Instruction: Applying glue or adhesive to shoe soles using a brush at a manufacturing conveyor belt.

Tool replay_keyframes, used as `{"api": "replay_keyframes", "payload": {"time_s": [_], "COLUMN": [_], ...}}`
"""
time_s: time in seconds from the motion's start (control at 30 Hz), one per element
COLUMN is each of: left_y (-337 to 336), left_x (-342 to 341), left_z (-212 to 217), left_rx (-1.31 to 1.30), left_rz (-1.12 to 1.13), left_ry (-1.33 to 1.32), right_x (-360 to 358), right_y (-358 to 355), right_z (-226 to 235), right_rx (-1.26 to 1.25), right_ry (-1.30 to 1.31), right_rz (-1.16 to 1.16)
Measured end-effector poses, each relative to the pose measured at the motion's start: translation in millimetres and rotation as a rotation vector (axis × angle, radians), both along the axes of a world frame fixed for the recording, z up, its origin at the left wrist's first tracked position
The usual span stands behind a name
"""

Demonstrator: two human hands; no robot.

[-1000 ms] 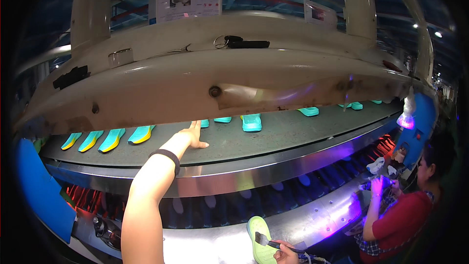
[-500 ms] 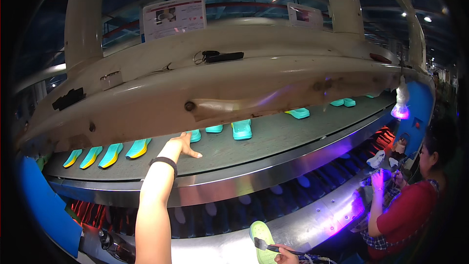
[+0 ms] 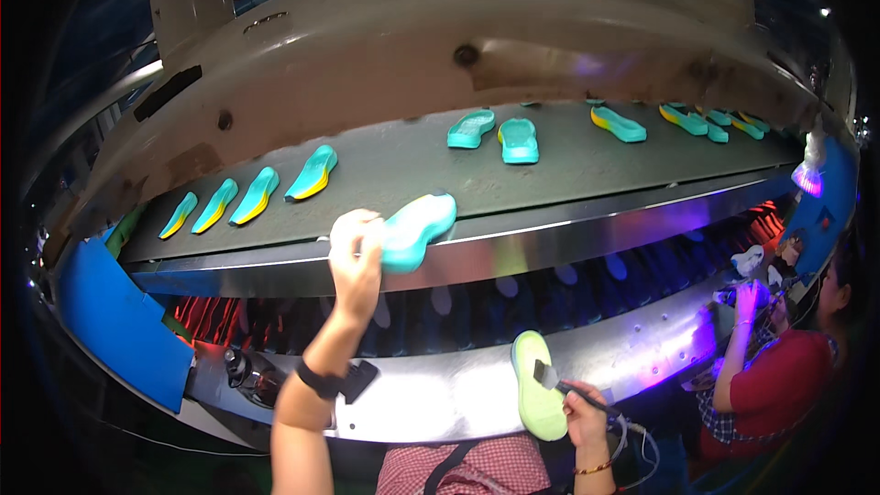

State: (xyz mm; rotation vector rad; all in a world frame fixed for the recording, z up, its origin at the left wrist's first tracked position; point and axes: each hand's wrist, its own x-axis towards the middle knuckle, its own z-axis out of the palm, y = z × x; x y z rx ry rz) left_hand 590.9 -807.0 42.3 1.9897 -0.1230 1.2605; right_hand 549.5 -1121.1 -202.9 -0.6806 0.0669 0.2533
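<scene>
My left hand (image 3: 356, 252) is closed on one end of a teal shoe sole (image 3: 422, 227), holding it tilted over the front edge of the conveyor belt. My right hand (image 3: 585, 412) grips a flat brush (image 3: 548, 374) by its dark handle, with a thin cable or tube running from the handle end. The bristles overlap a yellow-green insole-shaped piece (image 3: 530, 403), which lies at the metal ledge's front edge; whether my right fingers also touch that piece is hard to see. More teal soles with yellow sides (image 3: 313, 174) lie on the belt, several to the left and several to the right.
The machine's beige hood (image 3: 367, 73) overhangs the dark belt (image 3: 385, 165). Below the belt, a lower level carries rows of dark shapes under red and violet light. A dark bottle (image 3: 252, 378) stands on the metal ledge (image 3: 431, 394). A co-worker in red (image 3: 779, 376) works at the right.
My left hand has lifted a teal sole off the belt and brought it nearer to me. The view has tilted down. My right hand still holds the brush at the yellow-green piece.
</scene>
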Motion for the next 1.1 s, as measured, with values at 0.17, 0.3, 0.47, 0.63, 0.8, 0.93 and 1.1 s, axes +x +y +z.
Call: {"api": "replay_keyframes", "payload": {"time_s": [0.17, 0.3, 0.47, 0.63, 0.8, 0.93, 1.1], "left_y": [1, 0, -8, -40, -59, -68, -71], "left_x": [-54, -110, -164, -166, -160, -157, -144], "left_z": [-54, -93, -184, -202, -190, -196, -183], "left_rx": [-1.029, -0.892, -1.509, -1.613, -1.663, -1.625, -1.709], "left_rz": [-0.644, -0.948, -1.168, -1.114, -1.117, -0.994, -0.561], "left_ry": [0.478, 0.521, 0.845, 0.598, 0.566, 0.502, 0.348], "right_x": [11, 7, 3, -10, -15, -13, -36], "right_y": [12, 13, 28, 58, 94, 118, 130], "right_z": [33, 31, 35, 63, 74, 93, 111], "right_rx": [-0.049, -0.117, -0.108, -0.031, -0.316, -0.465, -0.84], "right_ry": [-0.043, -0.049, -0.053, -0.177, -0.331, -0.471, -1.202], "right_rz": [-0.008, -0.03, 0.1, 0.318, 0.461, 0.357, 0.105]}}
